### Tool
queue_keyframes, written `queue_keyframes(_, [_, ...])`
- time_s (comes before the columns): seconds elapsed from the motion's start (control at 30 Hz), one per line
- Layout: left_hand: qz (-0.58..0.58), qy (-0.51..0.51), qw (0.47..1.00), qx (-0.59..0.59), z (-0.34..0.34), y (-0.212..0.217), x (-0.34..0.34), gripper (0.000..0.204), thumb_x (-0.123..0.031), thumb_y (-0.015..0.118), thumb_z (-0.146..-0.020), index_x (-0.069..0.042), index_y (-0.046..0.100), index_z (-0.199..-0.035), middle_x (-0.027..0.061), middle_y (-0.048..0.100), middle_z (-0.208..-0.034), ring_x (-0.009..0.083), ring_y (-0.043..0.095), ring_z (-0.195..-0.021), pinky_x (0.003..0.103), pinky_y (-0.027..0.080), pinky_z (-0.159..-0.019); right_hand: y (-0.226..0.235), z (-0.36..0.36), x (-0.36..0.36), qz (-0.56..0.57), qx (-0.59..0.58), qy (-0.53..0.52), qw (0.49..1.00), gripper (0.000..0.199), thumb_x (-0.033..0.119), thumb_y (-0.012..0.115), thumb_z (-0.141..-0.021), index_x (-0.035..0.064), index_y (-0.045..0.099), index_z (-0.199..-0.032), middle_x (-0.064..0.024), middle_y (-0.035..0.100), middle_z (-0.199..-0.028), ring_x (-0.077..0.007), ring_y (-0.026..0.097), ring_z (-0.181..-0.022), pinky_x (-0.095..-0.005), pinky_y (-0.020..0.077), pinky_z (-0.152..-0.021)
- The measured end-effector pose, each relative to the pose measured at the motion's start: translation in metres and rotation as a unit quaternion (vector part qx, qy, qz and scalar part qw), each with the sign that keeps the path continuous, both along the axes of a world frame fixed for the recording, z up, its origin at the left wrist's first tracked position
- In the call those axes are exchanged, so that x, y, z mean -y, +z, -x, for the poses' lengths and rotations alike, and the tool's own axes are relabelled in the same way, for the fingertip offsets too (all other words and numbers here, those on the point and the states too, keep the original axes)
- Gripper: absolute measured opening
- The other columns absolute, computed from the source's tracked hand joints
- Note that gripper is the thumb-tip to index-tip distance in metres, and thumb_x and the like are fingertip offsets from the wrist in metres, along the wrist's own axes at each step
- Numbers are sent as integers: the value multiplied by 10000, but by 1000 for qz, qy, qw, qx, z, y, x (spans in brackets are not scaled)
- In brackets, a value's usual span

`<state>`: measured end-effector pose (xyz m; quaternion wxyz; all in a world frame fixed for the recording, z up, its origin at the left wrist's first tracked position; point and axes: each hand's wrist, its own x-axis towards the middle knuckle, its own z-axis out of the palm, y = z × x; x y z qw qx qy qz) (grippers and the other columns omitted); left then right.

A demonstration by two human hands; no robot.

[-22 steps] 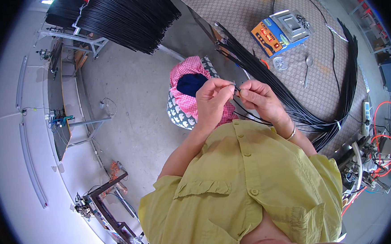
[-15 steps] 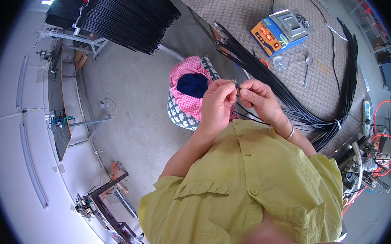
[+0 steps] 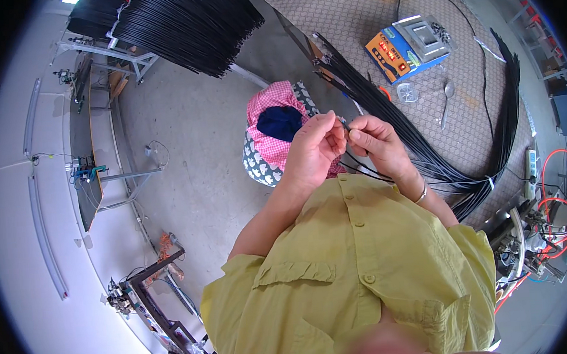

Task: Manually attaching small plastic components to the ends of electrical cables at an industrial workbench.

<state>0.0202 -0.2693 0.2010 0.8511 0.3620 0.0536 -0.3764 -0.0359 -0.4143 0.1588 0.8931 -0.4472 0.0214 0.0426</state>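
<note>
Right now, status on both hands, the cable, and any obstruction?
Right hand: grip on thin black cable. Left hand: close by, contact unclear. Nothing visibly blocking either.

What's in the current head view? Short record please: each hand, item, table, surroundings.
left_hand: left hand at the cable tip, fingers bent; contact unclear
right_hand: right hand pinching a thin black cable near its end between thumb and fingers
table: patterned surface, bearing a curved bundle of black cables
table_items: orange-and-blue box with a metal piece on top; clear dish; spoon
surroundings: pink checked cloth beyond left hand; black strands upper left
</note>
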Motion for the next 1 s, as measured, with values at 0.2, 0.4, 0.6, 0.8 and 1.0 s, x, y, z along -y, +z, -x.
queue_keyframes(0.2, [8, -12, 1000, -6, -1, -1, 0, 148, -186, 506, -856, -52, 556, -817, 17, 549, -696, 110, 513, -631, 245, 401, -578, 1, 0, 0, 0, 1, -10, 1000, 67, 108, 541, -852, 45, 561, -859, 24, 510, -673, -49, 403, -552, -191, 338, -495])
queue_keyframes(0.4, [32, -32, 999, -20, -3, -3, -2, 168, -190, 490, -866, -51, 561, -803, 49, 566, -709, 159, 528, -650, 272, 418, -597, 2, 0, 1, -3, 2, -2, 1000, 77, 112, 538, -854, 39, 561, -863, 15, 531, -697, -48, 398, -551, -191, 333, -497])
queue_keyframes(0.6, [23, -62, 997, -39, -13, -7, -7, 196, -201, 490, -863, -42, 552, -767, 68, 560, -674, 185, 516, -610, 277, 419, -584, 7, 0, 2, 0, -2, 26, 1000, 82, 116, 543, -851, 35, 559, -861, 24, 511, -687, -47, 397, -558, -190, 328, -502])
queue_keyframes(0.8, [-19, -45, 998, -34, -11, -2, -1, 198, -230, 532, -829, -57, 534, -732, 27, 527, -612, 124, 485, -534, 231, 374, -496, 1, -1, 3, -2, 10, 22, 1000, 102, 106, 530, -853, 21, 549, -906, -19, 541, -739, -59, 377, -550, -198, 301, -485])
queue_keyframes(1.0, [-42, -5, 999, -23, -10, -2, -2, 152, -174, 522, -846, -27, 560, -840, 45, 561, -695, 128, 516, -615, 236, 412, -575, 4, -3, 2, 21, -19, -11, 1000, 50, 79, 566, -828, 30, 563, -839, 7, 536, -694, -60, 459, -570, -195, 381, -517])
